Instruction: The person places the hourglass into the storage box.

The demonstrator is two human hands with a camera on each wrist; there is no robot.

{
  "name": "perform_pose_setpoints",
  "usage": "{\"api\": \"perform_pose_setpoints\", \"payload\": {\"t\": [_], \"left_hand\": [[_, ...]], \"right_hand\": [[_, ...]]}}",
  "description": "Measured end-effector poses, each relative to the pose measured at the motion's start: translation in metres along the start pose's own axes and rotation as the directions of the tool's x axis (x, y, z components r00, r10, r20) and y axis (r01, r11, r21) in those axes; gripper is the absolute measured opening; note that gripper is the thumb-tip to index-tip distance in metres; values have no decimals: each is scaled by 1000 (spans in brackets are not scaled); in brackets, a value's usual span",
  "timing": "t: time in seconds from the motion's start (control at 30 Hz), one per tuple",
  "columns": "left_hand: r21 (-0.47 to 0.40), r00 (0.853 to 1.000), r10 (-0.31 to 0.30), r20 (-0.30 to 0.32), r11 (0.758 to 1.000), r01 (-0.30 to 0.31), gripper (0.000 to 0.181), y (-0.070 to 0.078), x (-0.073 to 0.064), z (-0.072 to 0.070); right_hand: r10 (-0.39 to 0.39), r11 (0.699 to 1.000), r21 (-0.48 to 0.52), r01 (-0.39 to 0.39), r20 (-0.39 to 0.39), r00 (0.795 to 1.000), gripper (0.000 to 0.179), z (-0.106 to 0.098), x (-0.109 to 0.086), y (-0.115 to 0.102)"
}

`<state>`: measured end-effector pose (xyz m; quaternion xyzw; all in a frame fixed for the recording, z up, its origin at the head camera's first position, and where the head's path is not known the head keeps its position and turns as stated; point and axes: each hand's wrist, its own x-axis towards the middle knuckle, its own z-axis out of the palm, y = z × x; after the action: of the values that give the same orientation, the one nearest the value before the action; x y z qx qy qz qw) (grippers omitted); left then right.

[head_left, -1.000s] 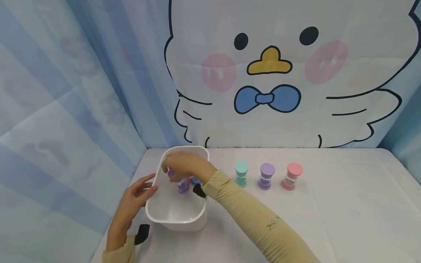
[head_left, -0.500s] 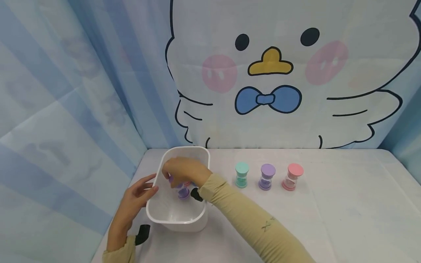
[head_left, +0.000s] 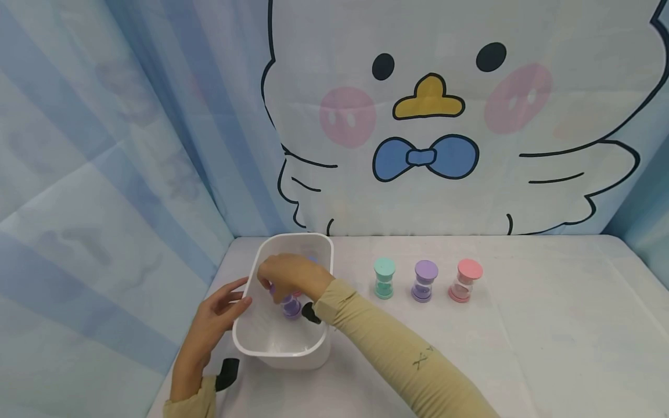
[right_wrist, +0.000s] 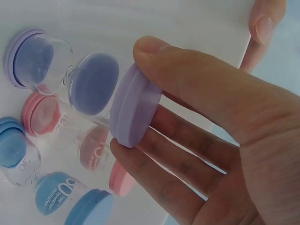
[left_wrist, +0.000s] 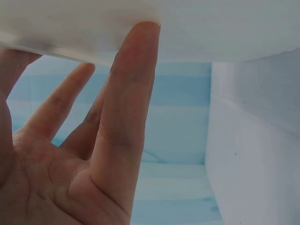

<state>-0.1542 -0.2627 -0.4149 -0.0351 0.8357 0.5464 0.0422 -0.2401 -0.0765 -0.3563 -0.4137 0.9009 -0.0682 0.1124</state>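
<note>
My right hand (head_left: pixel 295 275) reaches into a white plastic bin (head_left: pixel 277 352). Its thumb and fingers pinch the lilac cap of a purple sand timer (right_wrist: pixel 96 84), which lies tilted along the bin's inside in the right wrist view. Beside that timer lie a pink sand timer (right_wrist: pixel 44 115) and a blue one (right_wrist: pixel 55 193) with white lettering. From the left side, my left hand (head_left: pixel 211 313) touches the bin's outer wall, its fingers extended; in the left wrist view the fingertips (left_wrist: pixel 145 35) meet the white wall. The head view mostly hides the timers behind the right hand.
Right of the bin, a green sand timer (head_left: pixel 384 278), a purple sand timer (head_left: pixel 424 281) and a pink sand timer (head_left: pixel 464 281) stand upright in a row on the white table (head_left: pixel 564 348). A printed curtain (head_left: pixel 428 203) hangs behind the table's far edge.
Within the bin, my right hand has shifted slightly toward the near side, and the purple sand timer's visible end has moved the same way. My left hand keeps its place on the bin.
</note>
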Motion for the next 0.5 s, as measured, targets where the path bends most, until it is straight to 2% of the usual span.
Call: {"api": "perform_pose_setpoints", "payload": {"t": [0.5], "left_hand": [[12, 1000, 8, -13, 1000, -8, 55, -1, 0, 1]], "right_hand": [[1, 1000, 1, -1, 16, 1000, 22, -3, -4, -3]]}}
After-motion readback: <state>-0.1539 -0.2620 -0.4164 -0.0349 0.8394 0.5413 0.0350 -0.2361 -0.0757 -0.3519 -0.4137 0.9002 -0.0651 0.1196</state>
